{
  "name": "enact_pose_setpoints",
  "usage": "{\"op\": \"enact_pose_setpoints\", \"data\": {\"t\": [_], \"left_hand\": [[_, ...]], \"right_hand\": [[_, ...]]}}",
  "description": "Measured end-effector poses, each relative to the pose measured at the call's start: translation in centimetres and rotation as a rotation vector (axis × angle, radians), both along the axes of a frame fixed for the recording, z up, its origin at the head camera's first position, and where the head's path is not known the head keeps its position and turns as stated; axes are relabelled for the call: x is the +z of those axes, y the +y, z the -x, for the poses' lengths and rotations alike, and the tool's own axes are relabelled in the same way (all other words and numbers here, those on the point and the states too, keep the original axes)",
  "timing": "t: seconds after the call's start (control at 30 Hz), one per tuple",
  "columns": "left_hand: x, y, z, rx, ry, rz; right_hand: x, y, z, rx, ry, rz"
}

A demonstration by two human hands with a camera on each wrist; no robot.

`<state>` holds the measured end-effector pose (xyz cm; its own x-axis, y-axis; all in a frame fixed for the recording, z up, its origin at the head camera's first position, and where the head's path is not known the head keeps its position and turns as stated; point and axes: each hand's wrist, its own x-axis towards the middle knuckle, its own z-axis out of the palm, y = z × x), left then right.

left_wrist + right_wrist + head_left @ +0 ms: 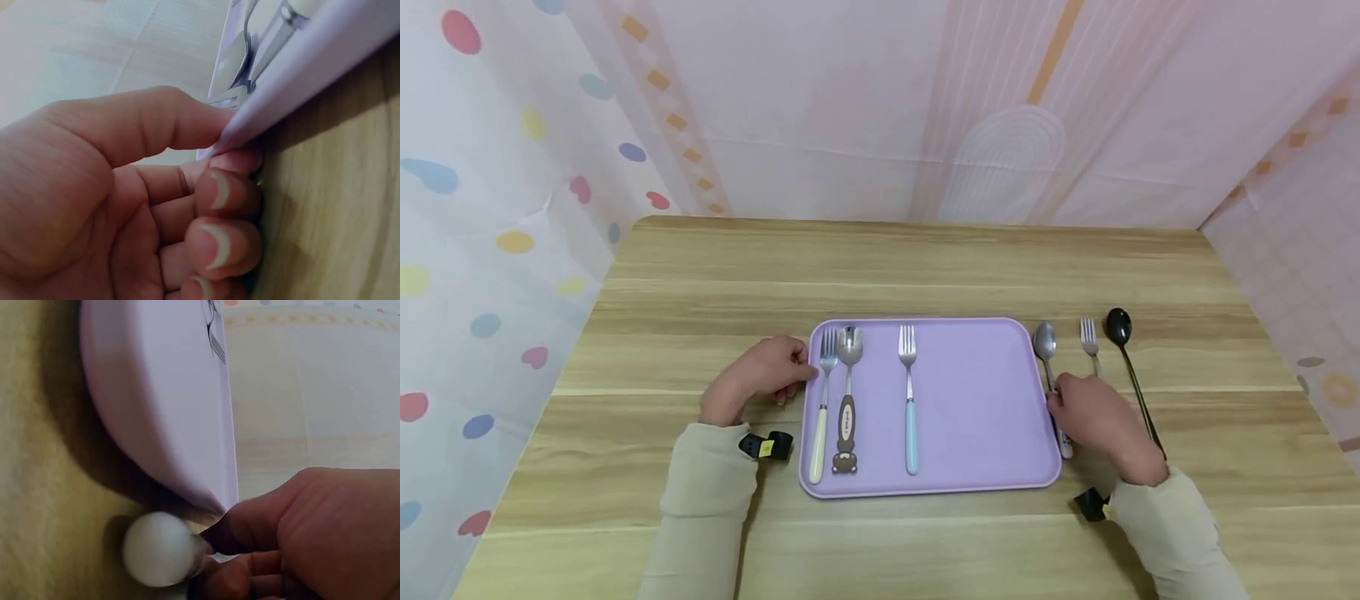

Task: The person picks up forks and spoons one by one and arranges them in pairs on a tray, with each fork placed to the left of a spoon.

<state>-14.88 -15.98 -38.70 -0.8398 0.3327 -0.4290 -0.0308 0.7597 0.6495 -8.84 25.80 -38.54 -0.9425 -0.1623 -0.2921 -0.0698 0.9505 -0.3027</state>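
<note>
Just right of the lilac tray [981,404], my right hand [1093,421] pinches the white-ended metal spoon [1045,341], while my left hand [767,368] pinches the tray's left rim, where a light, steady hold should best prevent sliding.

The head view looks forward and down from the near side of the purple tray [985,400], far enough off to take it in whole. Low, tilted wrist views sit close by its left and right ends, facing the cloth [835,100] beyond; all three share the tray.
</note>
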Motion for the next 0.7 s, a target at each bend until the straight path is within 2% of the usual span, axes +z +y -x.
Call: {"op": "enact_pose_setpoints", "data": {"t": [0.13,0.47,0.7], "left_hand": [[0.11,0.1,-0.08,0.015,-0.005,-0.006],[0.28,-0.09,0.04,0.008,0.015,0.009],[0.23,-0.17,0.04,0.028,0.0,0.008]], "right_hand": [[-0.04,-0.14,0.05,0.004,0.041,0.015],[-0.05,0.0,0.1,0.022,0.149,0.039],[0.21,0.11,0.32,0.031,0.221,0.04]]}}
